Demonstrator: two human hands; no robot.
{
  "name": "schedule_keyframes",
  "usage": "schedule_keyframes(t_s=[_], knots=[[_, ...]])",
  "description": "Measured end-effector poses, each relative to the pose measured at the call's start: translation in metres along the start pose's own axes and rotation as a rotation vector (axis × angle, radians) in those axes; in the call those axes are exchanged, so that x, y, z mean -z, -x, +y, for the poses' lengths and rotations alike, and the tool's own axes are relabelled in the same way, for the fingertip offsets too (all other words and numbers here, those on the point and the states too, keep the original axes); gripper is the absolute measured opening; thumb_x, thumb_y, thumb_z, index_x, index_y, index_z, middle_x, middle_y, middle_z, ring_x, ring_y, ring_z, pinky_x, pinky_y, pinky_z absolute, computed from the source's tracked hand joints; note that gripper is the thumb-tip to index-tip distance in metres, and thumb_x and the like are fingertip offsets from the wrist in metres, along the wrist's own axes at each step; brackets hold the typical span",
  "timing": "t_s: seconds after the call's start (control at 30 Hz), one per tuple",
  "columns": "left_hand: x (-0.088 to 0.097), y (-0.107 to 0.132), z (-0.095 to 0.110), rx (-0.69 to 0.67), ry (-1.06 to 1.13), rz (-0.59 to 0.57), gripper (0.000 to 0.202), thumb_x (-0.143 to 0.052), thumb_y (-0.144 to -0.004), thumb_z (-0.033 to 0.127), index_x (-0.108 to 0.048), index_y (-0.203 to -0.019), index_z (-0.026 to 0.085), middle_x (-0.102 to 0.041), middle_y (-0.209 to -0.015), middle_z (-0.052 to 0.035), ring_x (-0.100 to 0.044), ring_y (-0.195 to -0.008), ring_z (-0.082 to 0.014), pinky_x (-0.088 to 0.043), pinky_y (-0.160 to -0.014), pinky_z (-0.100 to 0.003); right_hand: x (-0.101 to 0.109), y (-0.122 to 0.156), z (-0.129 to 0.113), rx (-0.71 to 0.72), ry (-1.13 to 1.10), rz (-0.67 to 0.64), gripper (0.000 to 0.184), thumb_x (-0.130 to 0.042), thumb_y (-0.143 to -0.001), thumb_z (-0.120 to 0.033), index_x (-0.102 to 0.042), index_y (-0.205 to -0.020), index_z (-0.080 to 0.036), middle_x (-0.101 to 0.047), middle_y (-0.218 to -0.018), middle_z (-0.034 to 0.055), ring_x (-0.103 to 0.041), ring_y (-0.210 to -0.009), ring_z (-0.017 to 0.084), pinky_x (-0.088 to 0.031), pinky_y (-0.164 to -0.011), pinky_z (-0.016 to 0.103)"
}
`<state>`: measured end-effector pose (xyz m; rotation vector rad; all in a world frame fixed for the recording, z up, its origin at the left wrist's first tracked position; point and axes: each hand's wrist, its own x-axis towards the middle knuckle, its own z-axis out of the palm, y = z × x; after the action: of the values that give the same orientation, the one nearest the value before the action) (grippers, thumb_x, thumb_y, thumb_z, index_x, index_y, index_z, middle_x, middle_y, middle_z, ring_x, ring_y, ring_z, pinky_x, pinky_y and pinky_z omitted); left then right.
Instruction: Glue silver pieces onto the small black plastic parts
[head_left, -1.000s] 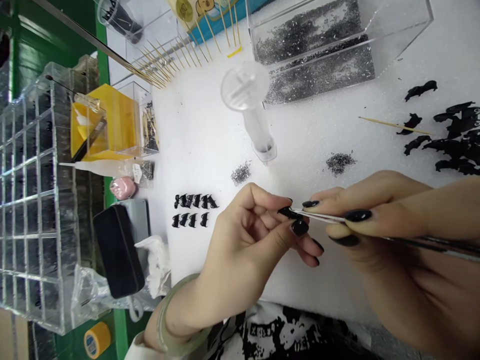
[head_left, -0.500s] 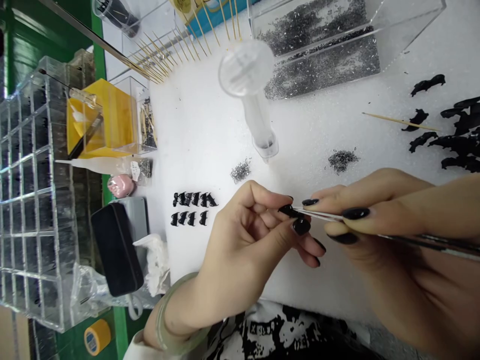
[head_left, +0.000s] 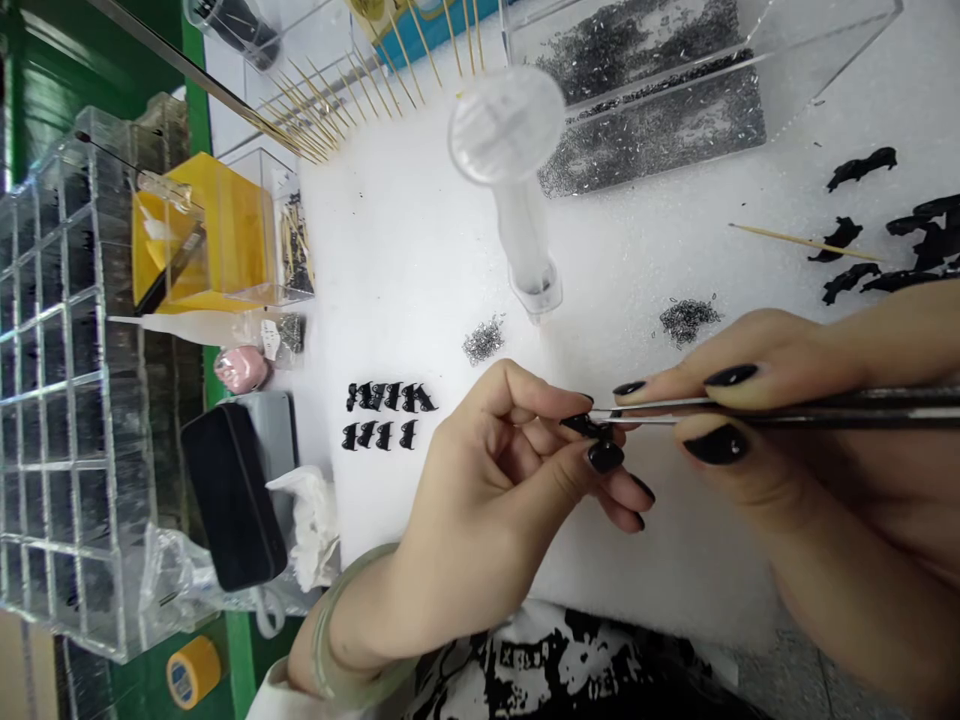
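Note:
Between the thumb and forefinger of my left hand (head_left: pixel 495 500) is a small black piece (head_left: pixel 581 426), shaped like those on the white mat. My right hand (head_left: pixel 810 440) is closed round a pair of metal tweezers (head_left: pixel 795 410), whose tips meet the black piece. Whether the tips grip anything tiny there cannot be made out. Left of my left hand, two short rows of black pieces (head_left: pixel 386 412) lie on the mat. Two small heaps of fine dark beads, the left heap (head_left: pixel 484 340) and the right heap (head_left: pixel 688 320), lie beyond my hands.
A clear stemmed stand (head_left: pixel 529 230) rises from the white mat (head_left: pixel 405 260). Behind it is a clear tray (head_left: pixel 660 150) of dark beads. More black pieces (head_left: pixel 926 235) and a wooden stick (head_left: pixel 806 241) lie right. A yellow box (head_left: pixel 225 240), a black case (head_left: pixel 236 495) and thin sticks (head_left: pixel 322 110) line the left.
My right hand has turned the tweezers to a flatter angle, with their arms now further apart. The left hand keeps its pinch on the black piece, nearly in place.

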<state>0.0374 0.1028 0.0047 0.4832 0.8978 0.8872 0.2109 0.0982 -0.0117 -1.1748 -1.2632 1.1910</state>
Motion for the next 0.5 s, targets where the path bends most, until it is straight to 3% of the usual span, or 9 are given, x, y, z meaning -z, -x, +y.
schedule_keyframes(t_s=[0.2,0.37,0.5], knots=[[0.0004,0.0005,-0.0005,-0.004,-0.004,0.0,0.019,-0.062,-0.097,-0.001,-0.062,-0.093,0.018,-0.078,-0.076,0.0045,-0.077,-0.071,-0.0093,-0.066,-0.068,-0.019,0.0008,-0.0051,0.0023,0.062,-0.047,-0.052,0.016,-0.065,-0.096,-0.014,-0.057,-0.103,-0.025,-0.073,-0.101,0.0008,-0.073,-0.09,0.014,-0.063,-0.072,0.021],[0.0012,0.0014,0.0001,0.002,-0.017,0.0,0.018,-0.063,-0.097,0.0,-0.063,-0.093,0.018,-0.078,-0.077,0.0041,-0.077,-0.072,-0.0087,-0.066,-0.068,-0.018,-0.0002,-0.0058,0.0022,-0.003,0.01,0.002,0.014,-0.066,-0.093,-0.016,-0.061,-0.101,-0.027,-0.075,-0.098,-0.0017,-0.075,-0.096,0.017,-0.066,-0.08,0.023],[0.001,0.0003,0.0008,-0.003,-0.038,-0.004,0.017,-0.065,-0.097,0.002,-0.063,-0.093,0.018,-0.078,-0.076,0.0038,-0.077,-0.071,-0.0094,-0.067,-0.068,-0.019,0.001,-0.0059,0.0014,0.016,0.025,-0.008,0.014,-0.066,-0.092,-0.015,-0.061,-0.098,-0.027,-0.077,-0.097,-0.0011,-0.075,-0.086,0.016,-0.065,-0.072,0.022]])
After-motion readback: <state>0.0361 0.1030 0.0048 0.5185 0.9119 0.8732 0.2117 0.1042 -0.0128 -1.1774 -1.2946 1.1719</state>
